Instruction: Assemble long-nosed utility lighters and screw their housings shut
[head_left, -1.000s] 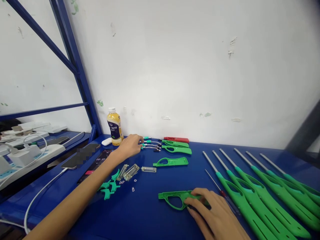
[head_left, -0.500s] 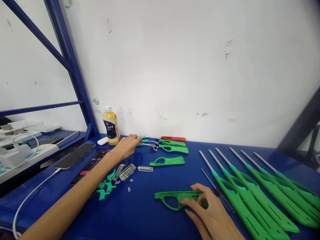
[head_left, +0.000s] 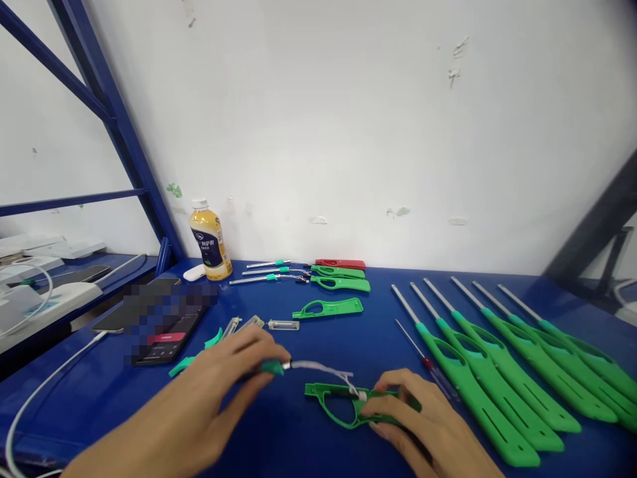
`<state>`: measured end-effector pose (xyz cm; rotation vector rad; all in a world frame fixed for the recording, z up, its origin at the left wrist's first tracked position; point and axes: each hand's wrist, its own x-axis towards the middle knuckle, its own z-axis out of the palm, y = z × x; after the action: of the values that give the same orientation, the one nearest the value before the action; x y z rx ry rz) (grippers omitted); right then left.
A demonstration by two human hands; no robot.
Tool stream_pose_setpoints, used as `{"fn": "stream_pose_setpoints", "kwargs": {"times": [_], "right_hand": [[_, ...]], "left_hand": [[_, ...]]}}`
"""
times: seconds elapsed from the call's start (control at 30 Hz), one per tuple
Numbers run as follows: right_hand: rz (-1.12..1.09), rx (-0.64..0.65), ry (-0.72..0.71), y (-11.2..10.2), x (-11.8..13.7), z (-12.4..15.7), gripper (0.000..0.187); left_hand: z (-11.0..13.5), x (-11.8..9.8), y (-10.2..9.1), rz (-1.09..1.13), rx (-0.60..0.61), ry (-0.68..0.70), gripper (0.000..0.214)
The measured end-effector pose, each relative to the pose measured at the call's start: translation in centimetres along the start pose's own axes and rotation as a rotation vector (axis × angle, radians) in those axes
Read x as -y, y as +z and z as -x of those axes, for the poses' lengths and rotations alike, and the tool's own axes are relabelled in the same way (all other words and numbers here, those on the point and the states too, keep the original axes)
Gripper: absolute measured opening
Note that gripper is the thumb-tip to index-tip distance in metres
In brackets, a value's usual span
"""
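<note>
Back from the far side of the blue table [head_left: 293, 448] has come my left hand [head_left: 231, 378], now near my right hand [head_left: 423, 415]. Thumb and fingers of the right are bent around the rear of a green half-shell [head_left: 321, 390] before me. A pale tube [head_left: 318, 364] (gently arched) spans between; my left pinches the teal piece [head_left: 273, 367] toward one end, a white fitting [head_left: 361, 396] lying over the shell at the other.

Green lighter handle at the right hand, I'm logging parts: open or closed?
Open: the green lighter handle shows its hollow inside, uncovered.
</note>
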<state>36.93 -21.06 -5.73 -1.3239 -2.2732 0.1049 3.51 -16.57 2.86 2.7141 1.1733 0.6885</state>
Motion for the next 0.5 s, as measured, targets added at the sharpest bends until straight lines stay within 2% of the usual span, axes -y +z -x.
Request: {"fn": "stream_pose_setpoints", "kwargs": {"times": [0.13, 0.3, 0.4, 0.5], "right_hand": [[-0.060, 0.060, 0.025, -0.2, -0.1, 0.3, 0.022], [-0.084, 0.084, 0.053, -0.5, -0.1, 0.2, 0.021], [-0.097, 0.091, 0.065, -0.6, -0.1, 0.2, 0.021], [-0.115, 0.083, 0.083, -0.6, 0.0, 0.3, 0.020]], "left_hand": [[2.6, -0.2, 2.9, 0.095, 0.034, -0.112, 0.028], [2.3, 0.2, 4.6, 0.200, 0.067, -0.142, 0.034], [2.0, 0.1, 5.0, 0.254, 0.020, -0.128, 0.036], [2.0, -0.3, 5.0, 0.285, -0.081, -0.128, 0.036]]}}
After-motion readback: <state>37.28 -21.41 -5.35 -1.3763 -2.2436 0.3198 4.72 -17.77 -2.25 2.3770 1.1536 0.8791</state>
